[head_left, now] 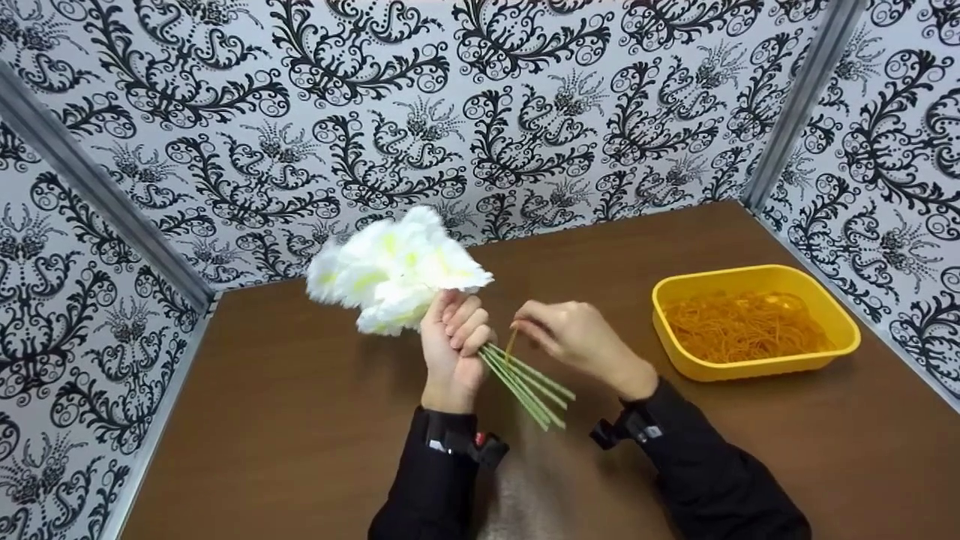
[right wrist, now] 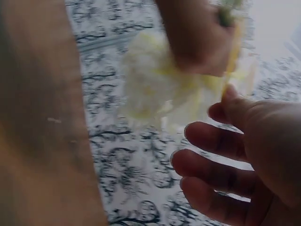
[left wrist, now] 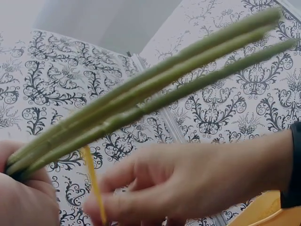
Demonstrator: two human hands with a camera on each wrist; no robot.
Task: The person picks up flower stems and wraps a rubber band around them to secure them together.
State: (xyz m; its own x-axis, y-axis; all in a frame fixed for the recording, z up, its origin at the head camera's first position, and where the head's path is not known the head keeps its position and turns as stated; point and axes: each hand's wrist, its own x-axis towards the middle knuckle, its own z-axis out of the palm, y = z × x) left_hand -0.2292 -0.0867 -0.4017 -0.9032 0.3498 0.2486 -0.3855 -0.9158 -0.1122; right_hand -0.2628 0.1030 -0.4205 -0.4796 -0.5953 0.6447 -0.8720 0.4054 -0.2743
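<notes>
Left hand (head_left: 456,331) upright, clamped round green stems (left wrist: 141,84) | right hand (head_left: 576,335) angled inward, pinching yellow band (left wrist: 93,179)

I'm seeing smooth, slightly shiny plastic on the yellow tub (head_left: 772,366) from my end. Green stems (head_left: 529,394) look matt, white blooms (head_left: 394,274) fluffy like cloth, band (head_left: 511,346) rubbery. Wood-look tabletop (head_left: 300,420) has some sheen, corner strip (head_left: 797,105) dull metal, sleeves (head_left: 424,487) matt cloth.
</notes>
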